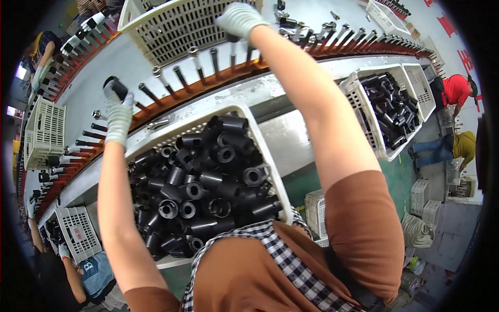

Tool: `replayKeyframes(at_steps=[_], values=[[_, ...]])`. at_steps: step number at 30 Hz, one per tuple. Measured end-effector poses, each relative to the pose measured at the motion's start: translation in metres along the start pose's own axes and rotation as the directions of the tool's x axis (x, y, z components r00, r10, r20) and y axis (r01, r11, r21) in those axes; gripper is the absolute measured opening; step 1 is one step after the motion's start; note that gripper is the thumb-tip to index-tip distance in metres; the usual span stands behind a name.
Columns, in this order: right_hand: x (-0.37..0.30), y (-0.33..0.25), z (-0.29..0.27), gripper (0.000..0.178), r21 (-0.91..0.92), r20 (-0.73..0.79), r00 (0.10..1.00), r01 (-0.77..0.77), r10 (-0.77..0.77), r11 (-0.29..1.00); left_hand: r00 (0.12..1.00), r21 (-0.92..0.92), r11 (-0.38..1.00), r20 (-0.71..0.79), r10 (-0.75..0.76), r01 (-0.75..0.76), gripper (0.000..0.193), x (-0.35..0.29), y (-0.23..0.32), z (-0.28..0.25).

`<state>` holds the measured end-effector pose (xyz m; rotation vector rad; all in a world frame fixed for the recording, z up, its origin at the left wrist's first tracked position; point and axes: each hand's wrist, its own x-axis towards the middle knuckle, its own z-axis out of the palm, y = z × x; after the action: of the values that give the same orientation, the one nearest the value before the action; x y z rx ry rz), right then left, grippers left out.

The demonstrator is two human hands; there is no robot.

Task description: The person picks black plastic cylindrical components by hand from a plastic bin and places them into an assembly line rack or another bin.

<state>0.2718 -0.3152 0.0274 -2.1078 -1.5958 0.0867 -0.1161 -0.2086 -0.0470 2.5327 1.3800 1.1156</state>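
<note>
Right hand (pixel 240 20) mostly covers dark piece (pixel 232 38), perhaps gripping it.

- Across the room, a co-worker in a red shirt (pixel 456 91)
- Near them, a person in a mustard top (pixel 465 146) and blue jeans (pixel 435 148)
- White slotted crates (pixel 420 196)
- Red lettering (pixel 446 25) on a white wall (pixel 448 52)

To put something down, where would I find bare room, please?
The metal ledge between the near crate and right forearm looks bare, as does the tabletop between the upper crate and left hand. The rod row is crowded.
</note>
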Motion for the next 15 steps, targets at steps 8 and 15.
replayKeyframes(at_steps=[8, 15], values=[[-0.016, 0.011, -0.025, 0.063, 0.239, -0.164, 0.934, 0.35, -0.317, 0.906, 0.757, -0.033, 0.981, 0.641, -0.127, 0.192, 0.06, -0.129, 0.215, -0.118], [0.052, 0.128, -0.034, 0.039, 0.011, 0.508, 0.79, 0.393, -0.343, 0.92, 0.793, 0.325, 0.919, 0.609, -0.022, -0.224, 0.067, -0.251, 0.259, -0.104]])
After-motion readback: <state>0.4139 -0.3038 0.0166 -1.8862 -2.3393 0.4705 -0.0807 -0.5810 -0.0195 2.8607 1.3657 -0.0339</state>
